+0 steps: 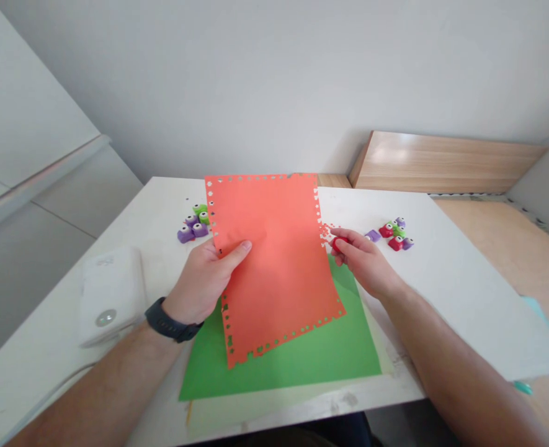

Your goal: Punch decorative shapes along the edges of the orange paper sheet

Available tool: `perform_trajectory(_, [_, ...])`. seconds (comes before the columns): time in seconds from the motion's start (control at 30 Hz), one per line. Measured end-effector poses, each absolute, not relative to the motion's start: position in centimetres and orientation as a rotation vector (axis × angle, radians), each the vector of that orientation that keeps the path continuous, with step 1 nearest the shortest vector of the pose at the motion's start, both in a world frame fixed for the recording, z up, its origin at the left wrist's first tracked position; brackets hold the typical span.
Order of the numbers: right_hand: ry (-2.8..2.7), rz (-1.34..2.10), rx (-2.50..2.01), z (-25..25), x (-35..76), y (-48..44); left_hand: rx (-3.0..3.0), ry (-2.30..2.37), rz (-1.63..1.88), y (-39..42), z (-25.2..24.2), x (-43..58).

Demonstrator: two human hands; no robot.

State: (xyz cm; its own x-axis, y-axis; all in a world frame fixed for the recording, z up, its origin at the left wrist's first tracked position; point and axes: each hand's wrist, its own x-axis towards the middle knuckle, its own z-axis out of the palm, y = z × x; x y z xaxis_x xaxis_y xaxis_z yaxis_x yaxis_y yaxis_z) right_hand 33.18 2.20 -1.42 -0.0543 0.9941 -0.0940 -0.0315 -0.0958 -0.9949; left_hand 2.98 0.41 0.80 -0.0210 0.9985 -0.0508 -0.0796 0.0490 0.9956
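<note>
One green sheet (302,357) lay nearest on the white table (464,310). Above it, the left hand (203,277) gripped orange paper (278,273) by its left edge. The right hand (365,259) pinched a red punch (338,243) just beside the opposite edge. Edge punching appeared to be in hand; the next move called for aligning punch with paper. Farther back, other punches (396,242) lay grouped at both sides.
</note>
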Motion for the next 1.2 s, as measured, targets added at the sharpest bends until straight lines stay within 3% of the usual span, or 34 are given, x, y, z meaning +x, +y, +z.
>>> perform_trajectory(1.2, [-1.275, 1.526, -1.153, -0.85, 32.94, 1.57, 1.065, 1.179, 1.24, 0.3, 1.0, 3.37])
